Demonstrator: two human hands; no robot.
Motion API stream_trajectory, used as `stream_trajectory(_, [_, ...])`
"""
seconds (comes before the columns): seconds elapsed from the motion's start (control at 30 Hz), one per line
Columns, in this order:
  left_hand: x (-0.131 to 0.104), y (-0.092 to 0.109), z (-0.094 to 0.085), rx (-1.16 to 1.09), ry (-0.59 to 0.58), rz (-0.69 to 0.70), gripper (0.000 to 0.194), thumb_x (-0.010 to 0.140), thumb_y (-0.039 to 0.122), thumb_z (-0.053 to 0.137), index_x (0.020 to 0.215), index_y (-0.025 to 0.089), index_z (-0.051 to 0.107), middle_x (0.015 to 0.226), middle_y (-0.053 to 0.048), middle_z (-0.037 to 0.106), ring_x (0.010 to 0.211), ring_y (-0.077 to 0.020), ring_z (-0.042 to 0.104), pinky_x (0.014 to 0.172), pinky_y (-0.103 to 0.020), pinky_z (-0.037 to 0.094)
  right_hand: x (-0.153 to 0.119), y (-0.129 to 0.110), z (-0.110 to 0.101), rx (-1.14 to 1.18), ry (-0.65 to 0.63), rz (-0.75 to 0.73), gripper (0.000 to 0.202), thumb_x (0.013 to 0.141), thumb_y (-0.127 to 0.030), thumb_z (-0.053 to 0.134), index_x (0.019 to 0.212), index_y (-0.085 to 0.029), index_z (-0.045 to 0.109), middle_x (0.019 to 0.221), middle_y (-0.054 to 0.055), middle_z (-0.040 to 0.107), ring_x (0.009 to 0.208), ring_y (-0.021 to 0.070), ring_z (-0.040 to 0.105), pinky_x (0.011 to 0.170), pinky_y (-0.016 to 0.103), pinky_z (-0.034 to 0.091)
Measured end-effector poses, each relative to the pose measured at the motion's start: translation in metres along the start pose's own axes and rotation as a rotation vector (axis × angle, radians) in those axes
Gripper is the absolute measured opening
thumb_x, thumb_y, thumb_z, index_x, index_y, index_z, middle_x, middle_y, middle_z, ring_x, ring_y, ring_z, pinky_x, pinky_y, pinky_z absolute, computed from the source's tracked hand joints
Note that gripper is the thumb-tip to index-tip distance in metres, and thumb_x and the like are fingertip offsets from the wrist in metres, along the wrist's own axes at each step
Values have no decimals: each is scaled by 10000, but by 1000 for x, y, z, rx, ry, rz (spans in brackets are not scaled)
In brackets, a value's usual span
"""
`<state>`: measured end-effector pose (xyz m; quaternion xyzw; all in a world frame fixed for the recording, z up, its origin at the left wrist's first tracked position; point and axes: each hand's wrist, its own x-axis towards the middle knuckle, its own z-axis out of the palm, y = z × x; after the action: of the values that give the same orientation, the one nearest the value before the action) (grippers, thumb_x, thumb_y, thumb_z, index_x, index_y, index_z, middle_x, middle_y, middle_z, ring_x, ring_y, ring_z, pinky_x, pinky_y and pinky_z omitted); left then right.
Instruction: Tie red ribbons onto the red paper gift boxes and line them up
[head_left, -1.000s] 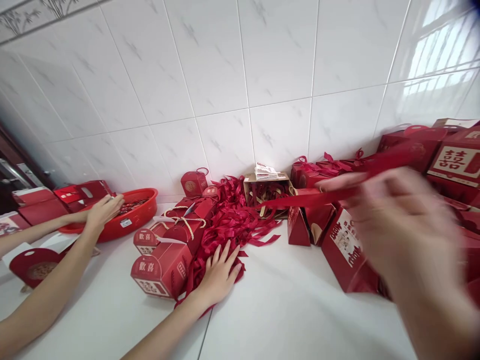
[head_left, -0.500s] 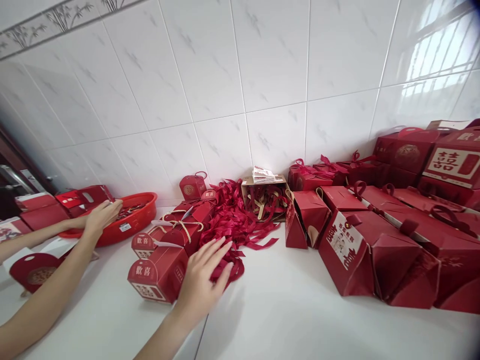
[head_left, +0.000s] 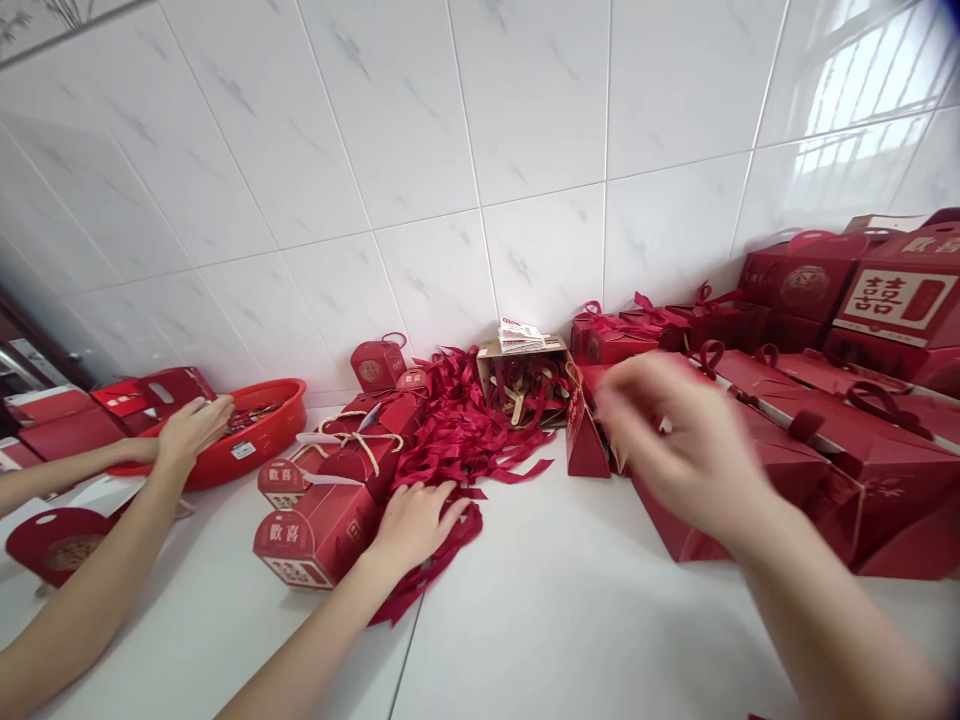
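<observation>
White tiled wall, white bench point(head_left: 570, 610) below it, crowded with red goods. Left hand point(head_left: 415, 522) lies flat on the near edge of the pile of red ribbons point(head_left: 457, 440), fingers spread, pinning strands without closing on them. The pile runs far and right from that hand, loose ends trailing near. Right hand point(head_left: 686, 450) is raised and blurred over the red gift boxes point(head_left: 810, 450) at right; whether its grip is released or clenched cannot be told. The left hand is nearer the ribbons by far. Just left of it, touching the pile, a small house-shaped red box point(head_left: 315, 535). Far behind, an open cardboard box point(head_left: 525, 380) holds more ribbon. At far left, another person's hand point(head_left: 187, 430) rests at a red plastic basin point(head_left: 247, 440).
</observation>
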<state>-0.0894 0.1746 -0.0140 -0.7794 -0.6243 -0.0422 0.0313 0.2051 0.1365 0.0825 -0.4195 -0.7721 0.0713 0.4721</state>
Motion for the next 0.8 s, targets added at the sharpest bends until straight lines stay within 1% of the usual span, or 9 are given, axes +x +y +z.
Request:
stream_trajectory(0.07, [8,-5,1,60,19,-113,418,967,397,425,917,108,722,881,-162,728,946,-323,668,915,-526,445,1,2,19,-199,-353,73,271,929,-271,556,1165,-153,618,1027,124,678,853,247,654,722,378,519])
stream_trajectory(0.13, [14,-8,-1,93,43,-183,324,947,378,509,891,115,689,921,-114,705,966,-271,652,926,-499,450,0,6,39,-348,-680,121,448,892,-257,589,1321,-141,530,1186,190,637,997,340,638,784,429,500])
stream_trajectory(0.2, [21,-6,-4,93,78,-195,236,927,344,569,990,132,652,1070,-88,661,1057,-240,603,965,-483,437,-2,9,52,-355,-799,122,595,890,-270,584,1444,-150,400,1309,210,572,1103,381,601,837,459,488])
stream_trajectory(0.33, [37,6,-2,-7,83,-122,203,932,298,569,1062,153,628,1150,-81,619,1067,-225,587,924,-434,481,-3,11,51,-306,-785,104,524,945,-305,482,1449,-188,403,1326,186,568,1118,370,599,868,475,476])
stream_trajectory(0.4, [45,10,5,-63,67,-141,225,932,312,574,1083,152,620,1142,-78,625,1023,-216,610,880,-422,515,-3,9,44,-317,-797,121,537,947,-307,474,1461,-177,387,1319,188,570,1102,371,604,866,481,476])
stream_trajectory(0.5, [55,8,17,-156,48,-206,263,925,322,590,1118,145,610,1146,-84,629,1003,-218,626,860,-429,535,-3,7,36,-313,-818,164,623,947,-313,470,1520,-173,268,1303,183,582,1088,366,608,856,482,481])
stream_trajectory(0.57, [60,3,17,-252,52,-213,253,924,319,593,1112,151,614,1144,-82,632,992,-211,629,856,-422,538,-3,7,32,-272,-798,162,630,950,-322,456,1529,-188,248,1305,171,590,1096,359,607,858,474,479])
stream_trajectory(0.67, [65,-5,-2,-455,105,-179,234,922,338,585,1037,140,634,1059,-69,654,925,-191,634,828,-388,530,-1,8,30,-192,-681,163,585,956,-363,437,1508,-217,310,1307,153,606,1097,346,614,866,459,471])
stream_trajectory(0.8, [63,0,-43,-754,151,-91,319,891,417,530,993,143,658,763,-10,636,698,-158,599,671,-280,471,6,10,32,-75,-471,299,473,961,-388,421,1405,-229,460,1158,127,689,990,303,656,793,413,488])
